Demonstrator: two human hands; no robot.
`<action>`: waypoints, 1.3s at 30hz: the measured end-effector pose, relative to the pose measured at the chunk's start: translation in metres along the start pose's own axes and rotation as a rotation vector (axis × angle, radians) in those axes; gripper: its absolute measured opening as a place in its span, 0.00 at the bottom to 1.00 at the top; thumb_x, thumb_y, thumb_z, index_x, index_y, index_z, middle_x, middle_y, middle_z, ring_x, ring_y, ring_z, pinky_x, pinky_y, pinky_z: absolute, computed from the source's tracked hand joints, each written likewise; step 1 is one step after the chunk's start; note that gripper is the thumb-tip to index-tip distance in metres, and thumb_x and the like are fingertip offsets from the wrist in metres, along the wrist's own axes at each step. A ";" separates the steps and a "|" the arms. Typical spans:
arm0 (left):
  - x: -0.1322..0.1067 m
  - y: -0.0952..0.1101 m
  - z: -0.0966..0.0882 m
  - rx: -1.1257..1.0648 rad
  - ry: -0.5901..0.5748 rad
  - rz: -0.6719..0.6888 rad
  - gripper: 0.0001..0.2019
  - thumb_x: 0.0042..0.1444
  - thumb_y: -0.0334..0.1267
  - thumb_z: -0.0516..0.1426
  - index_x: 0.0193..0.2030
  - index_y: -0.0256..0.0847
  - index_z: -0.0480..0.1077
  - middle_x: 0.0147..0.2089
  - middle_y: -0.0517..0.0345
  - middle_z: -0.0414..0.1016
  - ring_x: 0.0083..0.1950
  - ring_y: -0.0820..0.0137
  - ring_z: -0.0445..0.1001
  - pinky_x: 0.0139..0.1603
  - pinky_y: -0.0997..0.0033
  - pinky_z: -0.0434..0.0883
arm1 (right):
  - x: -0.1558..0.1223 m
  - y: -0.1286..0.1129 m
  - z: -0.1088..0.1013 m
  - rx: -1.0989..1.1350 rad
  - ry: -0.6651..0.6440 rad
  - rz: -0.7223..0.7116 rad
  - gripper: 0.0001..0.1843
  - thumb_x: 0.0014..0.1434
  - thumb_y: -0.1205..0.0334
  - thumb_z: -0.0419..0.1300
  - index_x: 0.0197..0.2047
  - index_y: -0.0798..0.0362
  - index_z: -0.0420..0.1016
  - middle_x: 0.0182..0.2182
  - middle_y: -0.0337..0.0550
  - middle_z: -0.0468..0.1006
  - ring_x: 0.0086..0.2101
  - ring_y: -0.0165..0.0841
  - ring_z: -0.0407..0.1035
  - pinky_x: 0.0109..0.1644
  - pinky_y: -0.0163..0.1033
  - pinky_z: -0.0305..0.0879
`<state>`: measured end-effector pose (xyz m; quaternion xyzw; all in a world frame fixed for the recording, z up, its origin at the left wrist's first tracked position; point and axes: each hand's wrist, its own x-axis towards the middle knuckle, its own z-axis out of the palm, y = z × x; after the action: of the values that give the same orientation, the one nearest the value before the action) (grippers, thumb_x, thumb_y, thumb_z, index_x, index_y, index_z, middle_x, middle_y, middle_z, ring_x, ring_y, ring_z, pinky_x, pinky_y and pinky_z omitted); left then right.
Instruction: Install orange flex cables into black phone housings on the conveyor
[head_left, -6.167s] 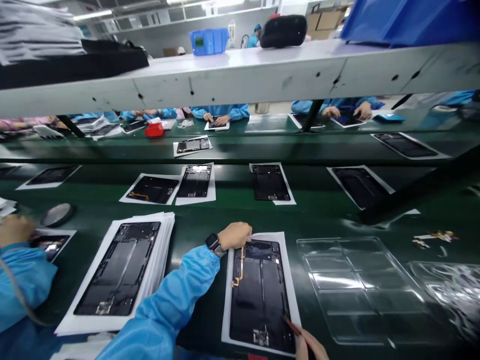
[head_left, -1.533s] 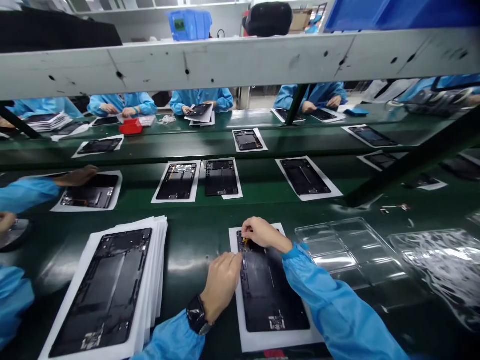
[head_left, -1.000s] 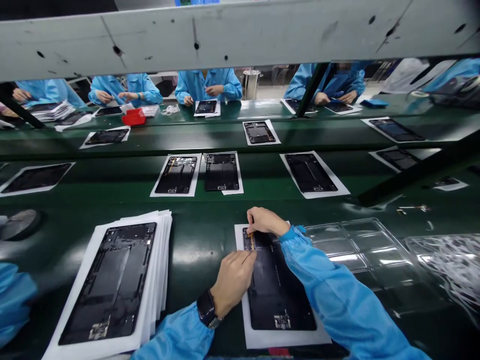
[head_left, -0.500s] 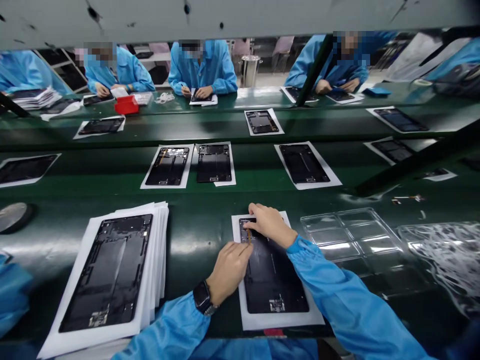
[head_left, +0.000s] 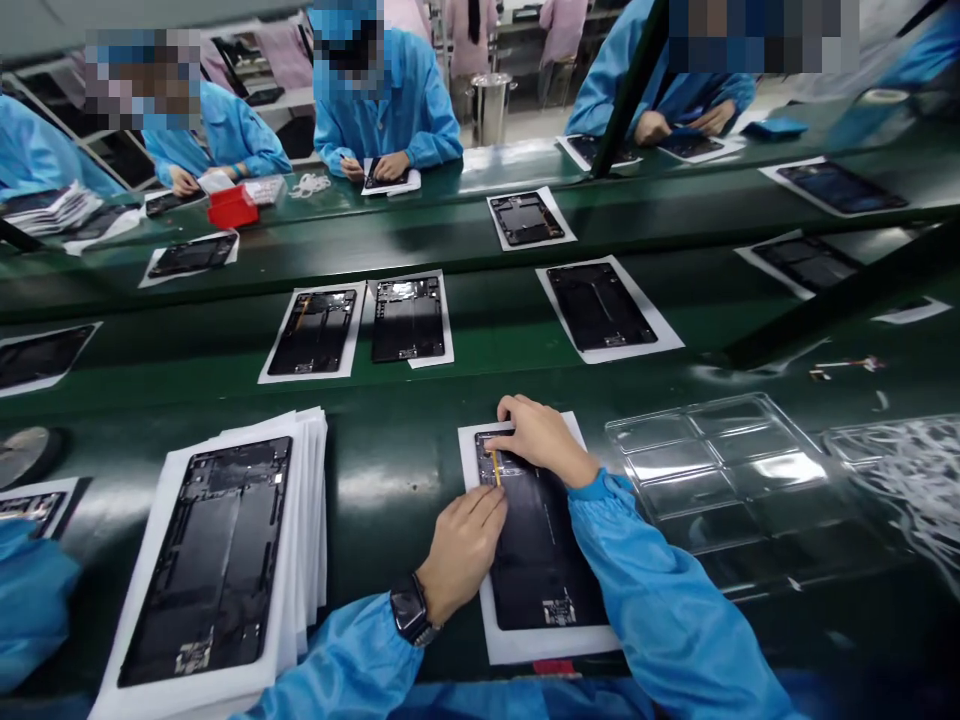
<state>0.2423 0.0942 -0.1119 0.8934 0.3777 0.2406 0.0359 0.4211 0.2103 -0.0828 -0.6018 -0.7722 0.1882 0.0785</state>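
A black tablet back frame lies on a white sheet on the green bench in front of me. A thin orange flex strip runs along its upper left edge. My right hand rests on the frame's top end, fingers bent and pressing down beside the strip. My left hand, with a black watch on the wrist, sits at the frame's left edge, fingers curled with the tips pressed on the strip's lower end.
A stack of white sheets topped by another black frame lies at my left. A clear plastic tray sits to the right. More frames on sheets ride the green belt beyond. Several people in blue coats work across the line.
The view has tilted up, so the overhead shelf has left the picture. My hands stay on the frame's upper left edge, with the right hand flatter on its top end.
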 end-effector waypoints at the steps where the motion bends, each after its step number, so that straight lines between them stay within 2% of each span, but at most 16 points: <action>1: 0.000 0.000 0.000 0.013 -0.006 0.004 0.12 0.67 0.28 0.49 0.49 0.32 0.72 0.52 0.48 0.77 0.53 0.61 0.76 0.48 0.61 0.78 | 0.000 0.000 0.000 0.000 0.004 0.000 0.22 0.49 0.46 0.71 0.39 0.49 0.68 0.35 0.36 0.72 0.33 0.31 0.69 0.32 0.36 0.51; 16: 0.005 0.005 -0.003 0.088 -0.042 0.036 0.12 0.66 0.25 0.49 0.49 0.31 0.72 0.52 0.47 0.77 0.53 0.61 0.76 0.50 0.62 0.77 | -0.003 0.002 0.000 -0.005 0.009 -0.001 0.23 0.52 0.43 0.68 0.41 0.49 0.68 0.37 0.38 0.73 0.30 0.32 0.69 0.30 0.37 0.47; 19: 0.007 0.006 -0.007 0.075 -0.111 0.038 0.10 0.67 0.32 0.52 0.49 0.31 0.72 0.52 0.45 0.77 0.54 0.58 0.75 0.50 0.60 0.77 | -0.004 -0.001 -0.003 0.020 0.004 0.027 0.22 0.53 0.44 0.68 0.42 0.50 0.69 0.38 0.39 0.73 0.32 0.34 0.70 0.31 0.37 0.51; 21: 0.009 0.003 -0.012 0.013 -0.150 0.016 0.12 0.67 0.37 0.54 0.50 0.32 0.72 0.52 0.44 0.76 0.55 0.59 0.74 0.52 0.59 0.77 | -0.008 -0.001 -0.007 0.090 0.032 0.051 0.16 0.60 0.50 0.63 0.44 0.51 0.70 0.40 0.42 0.74 0.34 0.35 0.71 0.34 0.38 0.57; 23: 0.011 -0.002 -0.018 -0.051 -0.179 0.000 0.12 0.66 0.36 0.54 0.52 0.33 0.71 0.56 0.44 0.74 0.58 0.59 0.72 0.57 0.58 0.75 | -0.016 -0.001 -0.013 0.200 0.054 0.049 0.09 0.66 0.60 0.54 0.47 0.53 0.70 0.43 0.45 0.74 0.38 0.34 0.72 0.40 0.37 0.62; 26: 0.014 -0.010 -0.025 -0.072 -0.260 0.042 0.12 0.65 0.31 0.52 0.54 0.34 0.70 0.60 0.44 0.70 0.64 0.58 0.67 0.61 0.56 0.71 | -0.037 0.001 -0.023 0.361 -0.009 -0.022 0.16 0.64 0.72 0.47 0.48 0.54 0.73 0.43 0.47 0.76 0.41 0.33 0.73 0.46 0.37 0.65; 29: 0.016 -0.012 -0.030 -0.063 -0.364 0.083 0.15 0.63 0.29 0.52 0.56 0.34 0.69 0.63 0.42 0.67 0.67 0.56 0.63 0.62 0.54 0.70 | -0.065 0.000 -0.030 0.460 -0.108 -0.068 0.13 0.63 0.69 0.52 0.44 0.52 0.76 0.41 0.44 0.81 0.42 0.35 0.74 0.48 0.38 0.66; 31: 0.017 -0.011 -0.034 -0.061 -0.404 0.083 0.17 0.62 0.30 0.53 0.57 0.33 0.68 0.64 0.40 0.65 0.68 0.55 0.61 0.63 0.54 0.69 | -0.085 -0.002 -0.031 0.479 -0.152 -0.035 0.08 0.63 0.64 0.56 0.40 0.50 0.76 0.35 0.41 0.82 0.37 0.35 0.75 0.44 0.38 0.67; 35: 0.013 -0.009 -0.039 -0.098 -0.408 0.086 0.18 0.62 0.31 0.54 0.58 0.32 0.67 0.67 0.39 0.62 0.71 0.55 0.56 0.67 0.54 0.65 | -0.115 -0.006 -0.025 0.365 -0.071 0.053 0.07 0.64 0.56 0.57 0.35 0.49 0.69 0.26 0.36 0.77 0.28 0.33 0.72 0.32 0.36 0.63; 39: 0.006 -0.013 -0.041 -0.197 -0.371 0.084 0.13 0.62 0.32 0.54 0.52 0.36 0.71 0.67 0.43 0.61 0.72 0.57 0.54 0.69 0.55 0.63 | -0.127 -0.016 -0.017 0.251 -0.025 -0.010 0.04 0.67 0.61 0.51 0.42 0.49 0.65 0.28 0.36 0.75 0.27 0.32 0.70 0.31 0.35 0.60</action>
<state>0.2193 0.1028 -0.0766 0.9295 0.3016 0.1090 0.1819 0.4464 0.0886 -0.0481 -0.5808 -0.7466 0.2906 0.1444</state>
